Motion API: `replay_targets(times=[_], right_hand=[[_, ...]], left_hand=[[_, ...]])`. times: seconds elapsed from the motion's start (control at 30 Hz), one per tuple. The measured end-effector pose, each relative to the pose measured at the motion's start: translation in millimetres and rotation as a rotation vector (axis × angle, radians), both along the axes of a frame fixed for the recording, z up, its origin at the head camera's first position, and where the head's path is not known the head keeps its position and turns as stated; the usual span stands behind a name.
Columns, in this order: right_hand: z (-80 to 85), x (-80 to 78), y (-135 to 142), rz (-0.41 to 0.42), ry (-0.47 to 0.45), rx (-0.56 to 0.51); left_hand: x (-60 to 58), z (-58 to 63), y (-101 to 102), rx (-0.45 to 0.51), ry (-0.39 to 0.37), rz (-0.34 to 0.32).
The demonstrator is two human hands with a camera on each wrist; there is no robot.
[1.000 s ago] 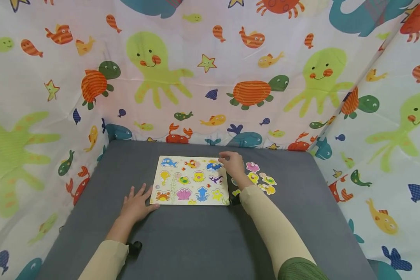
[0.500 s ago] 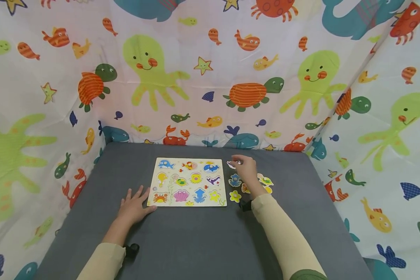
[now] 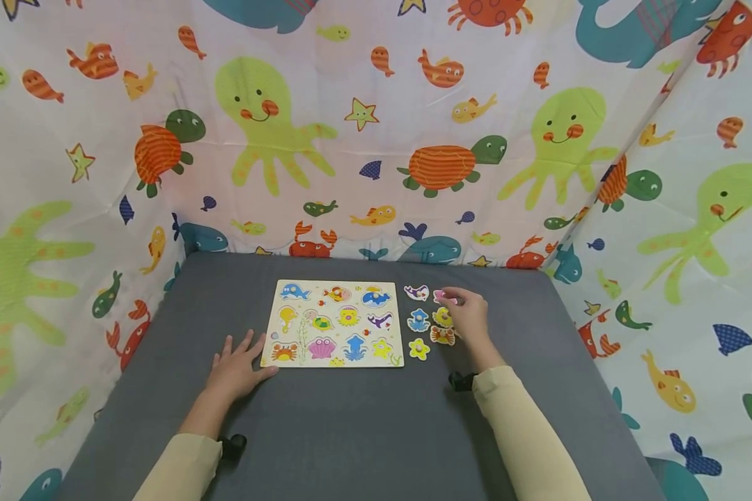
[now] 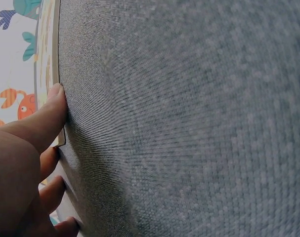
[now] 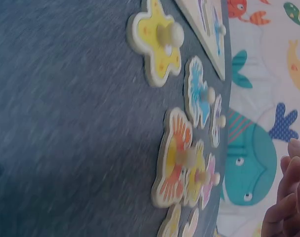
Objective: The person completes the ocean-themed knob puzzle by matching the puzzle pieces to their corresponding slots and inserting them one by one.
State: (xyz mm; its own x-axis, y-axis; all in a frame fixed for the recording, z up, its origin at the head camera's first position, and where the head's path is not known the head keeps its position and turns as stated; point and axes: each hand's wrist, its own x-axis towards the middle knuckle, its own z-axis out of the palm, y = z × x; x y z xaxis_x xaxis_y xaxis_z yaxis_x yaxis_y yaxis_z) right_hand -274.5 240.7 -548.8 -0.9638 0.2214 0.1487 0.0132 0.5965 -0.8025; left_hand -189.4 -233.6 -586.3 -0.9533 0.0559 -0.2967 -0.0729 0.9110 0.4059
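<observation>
My left hand lies spread at the near left corner of the wooden puzzle board. In the left wrist view its thumb touches the board's edge, with the other fingers round the corner. My right hand hovers over the pink shell piece, partly hiding it. The right wrist view shows loosely bent fingers apart from the pieces, and the shell piece on the table with its knob free. Nearby lie a purple whale piece, blue squid piece, yellow octopus piece and crab piece.
A yellow star piece lies by the board's right edge. Further pieces beyond the crab are mostly hidden by my right hand in the head view. The dark grey table is backed by a sea-animal curtain.
My right hand has moved right, from the board's far right corner past the purple whale piece to the pink shell piece, uncovering the whale piece. My left hand stays at the board's corner.
</observation>
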Motion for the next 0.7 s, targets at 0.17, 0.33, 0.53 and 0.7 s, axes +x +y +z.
replay_targets(times=[0.17, 0.33, 0.53, 0.7], right_hand=[[-0.1, 13.9, 19.2, -0.060, 0.005, 0.074], [-5.7, 24.2, 36.2, -0.098, -0.028, 0.095], [-16.3, 34.1, 43.7, -0.136, -0.062, 0.136], [-24.6, 39.9, 44.3, -0.175, -0.104, 0.245]], left_hand=[[-2.0, -3.5, 1.6, -0.006, -0.005, -0.008], [-0.7, -0.5, 2.0, 0.004, -0.002, -0.006], [1.4, 4.0, 0.1, 0.009, 0.002, -0.007], [1.0, 1.3, -0.1, 0.001, 0.004, -0.009]])
